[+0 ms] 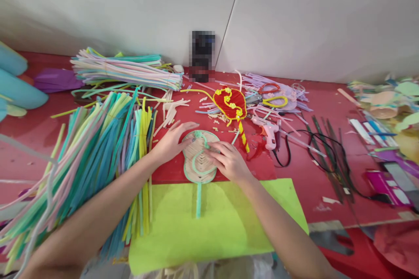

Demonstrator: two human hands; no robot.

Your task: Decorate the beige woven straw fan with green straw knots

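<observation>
A fan made of cream pipe cleaners (pixel 198 176) lies flat in front of me, with a mint-green rim and a mint-green handle (pixel 199 202). On its face curls an S-shaped mint-green pipe cleaner (pixel 194 165). My left hand (pixel 173 140) rests at the fan's upper left edge, fingers stretched and apart, fingertips touching the face. From the right, my right hand (pixel 231 160) reaches over the fan, its thumb and fingers closed on the upper part of the curl. Its fingertips partly cover the contact. Beyond lies a red fan (pixel 234 107) with yellow flowers and a twisted yellow handle.
Bundled pipe cleaners (pixel 85 161) fill the left side, with another bundle (pixel 127 69) behind. To the right are a pink glue gun (pixel 270 134), yellow-handled scissors (pixel 275 102) and a black cable (pixel 290 150). A lime-green sheet (pixel 222 226) covers the table's front edge.
</observation>
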